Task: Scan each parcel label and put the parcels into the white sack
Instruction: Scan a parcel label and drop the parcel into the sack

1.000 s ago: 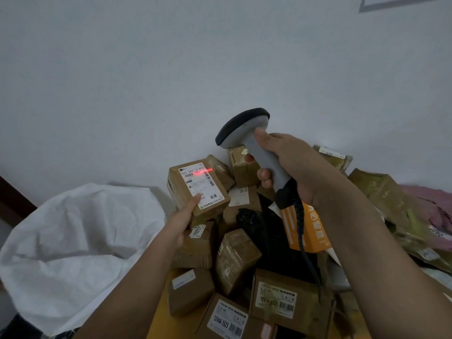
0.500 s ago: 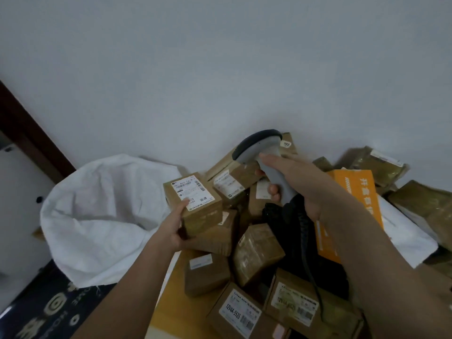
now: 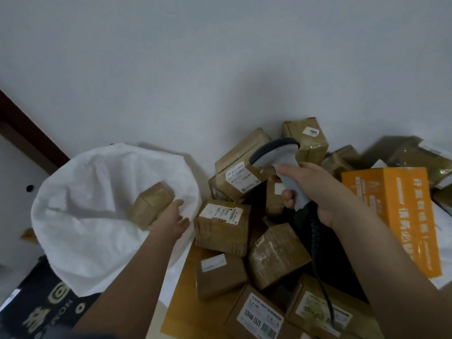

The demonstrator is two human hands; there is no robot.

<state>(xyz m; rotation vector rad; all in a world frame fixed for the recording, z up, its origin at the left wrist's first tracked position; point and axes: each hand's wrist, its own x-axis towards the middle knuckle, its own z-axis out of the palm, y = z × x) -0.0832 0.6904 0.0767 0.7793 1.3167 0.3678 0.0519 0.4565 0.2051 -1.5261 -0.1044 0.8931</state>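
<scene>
My left hand reaches over the mouth of the white sack. A small brown parcel, blurred, sits at its fingertips inside the sack's opening. The fingers look stretched out against the parcel rather than curled round it. My right hand grips the grey barcode scanner by its handle, head pointing left above the parcel pile. Its black cable hangs down over the pile. No red scan line shows.
Several brown parcels with white labels lie heaped on a yellow surface against the white wall. An orange box lies at the right. A dark patterned mat lies below the sack, with a dark door frame at the left.
My left hand carried the scanned parcel leftward from the pile to the sack's mouth. The red scan line is gone. The view swung left, and my right hand stayed on the scanner.
</scene>
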